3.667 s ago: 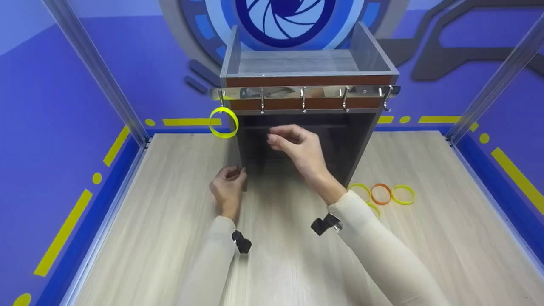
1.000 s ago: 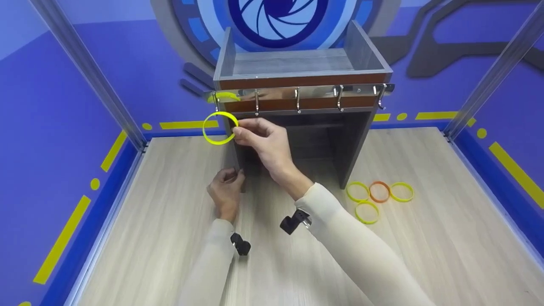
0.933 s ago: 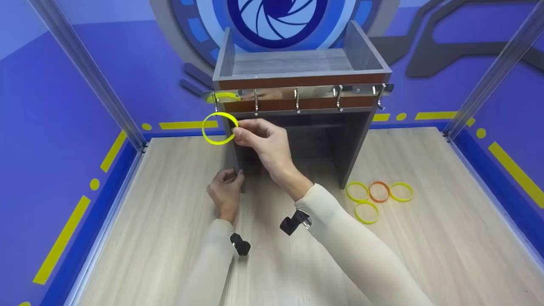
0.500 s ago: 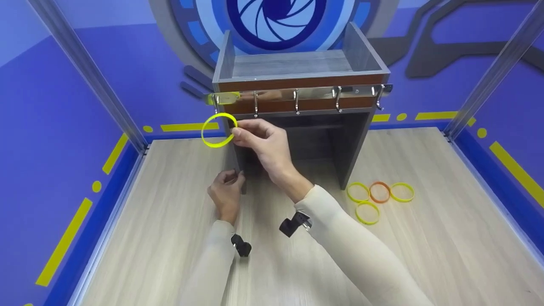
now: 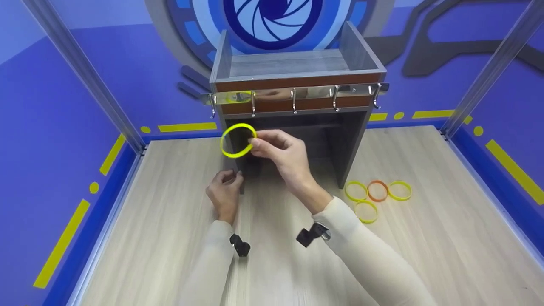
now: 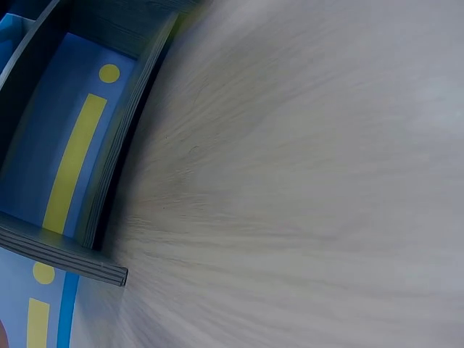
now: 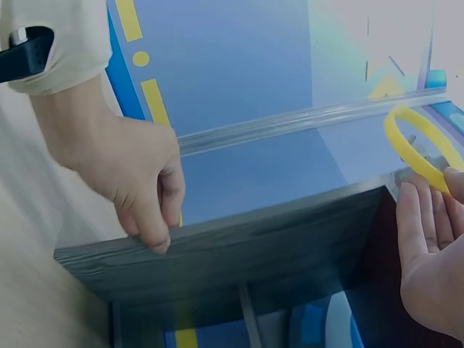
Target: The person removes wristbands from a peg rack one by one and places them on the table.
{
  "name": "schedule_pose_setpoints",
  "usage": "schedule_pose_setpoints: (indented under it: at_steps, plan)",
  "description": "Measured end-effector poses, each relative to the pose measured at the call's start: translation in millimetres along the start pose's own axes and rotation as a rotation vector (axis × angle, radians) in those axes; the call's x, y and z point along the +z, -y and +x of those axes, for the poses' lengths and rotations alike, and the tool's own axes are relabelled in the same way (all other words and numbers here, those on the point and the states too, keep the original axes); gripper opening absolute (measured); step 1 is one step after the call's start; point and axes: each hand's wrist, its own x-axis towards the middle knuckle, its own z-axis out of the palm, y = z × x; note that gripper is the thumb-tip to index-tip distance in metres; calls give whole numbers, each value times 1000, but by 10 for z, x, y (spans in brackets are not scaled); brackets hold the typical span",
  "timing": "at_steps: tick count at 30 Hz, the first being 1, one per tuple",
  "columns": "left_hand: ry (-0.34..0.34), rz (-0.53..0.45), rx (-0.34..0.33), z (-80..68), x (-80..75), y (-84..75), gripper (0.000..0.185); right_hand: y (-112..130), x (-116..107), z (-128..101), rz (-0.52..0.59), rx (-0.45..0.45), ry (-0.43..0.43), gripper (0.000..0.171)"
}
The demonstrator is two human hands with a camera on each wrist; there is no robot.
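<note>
The yellow band (image 5: 238, 140) hangs in the air in front of the small cabinet's (image 5: 352, 140) dark opening, just below the row of chrome hooks (image 5: 293, 98) and touching none of them. It is a thin, flat hoop, and by its slight out-of-round look I would judge it soft and springy, something like silicone: very light, nothing fragile about it, liable to flex or twist if squeezed, and probably a little tacky rather than slick. The right hand (image 5: 282, 153) pinches it at one spot on its near rim between thumb and fingertips, which seems the sensible place to hold it, since that leaves the loop wide open; the right wrist view shows the same strip (image 7: 420, 148) curving away above the fingers (image 7: 424, 217). A firmer two-point hold would likely squash the ring shut. The left hand (image 5: 223, 191) is curled round the lower front edge of the cabinet's left side panel (image 7: 239, 246), fingertips hooked over the board, apparently steadying it. A yellow reflection shows in the mirrored rail (image 5: 297, 91) behind the hooks. Off to the right, on the pale wood-grain table (image 5: 425, 246), four more bands lie flat near the cabinet's foot: three yellow (image 5: 355, 191) and one orange (image 5: 377, 191), close together.
</note>
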Motion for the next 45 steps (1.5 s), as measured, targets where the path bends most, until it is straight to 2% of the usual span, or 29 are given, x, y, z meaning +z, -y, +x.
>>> schedule_pose_setpoints:
  at_steps: [7, 17, 23, 39, 43, 45]
  plan:
    - [6, 7, -20, -8, -6, -6, 13, -9, -326, -151, -38, 6, -51, 25]
    - [5, -18, -68, -1, -4, -44, 14, -29, -843, -347, -38, 58, -191, 25]
    - [-4, -26, -75, -13, -7, -24, 13, -49, -1092, -439, -27, 86, -260, 25]
    - [31, -42, -108, -30, -17, -22, 14, -47, -1754, -695, -118, 214, -364, 43]
    - [26, -34, -113, -21, -16, -23, 15, -39, -1924, -743, -135, 246, -395, 39]
    - [26, -35, -118, -17, -14, -26, 15, -20, -2004, -774, -185, 296, -406, 39]
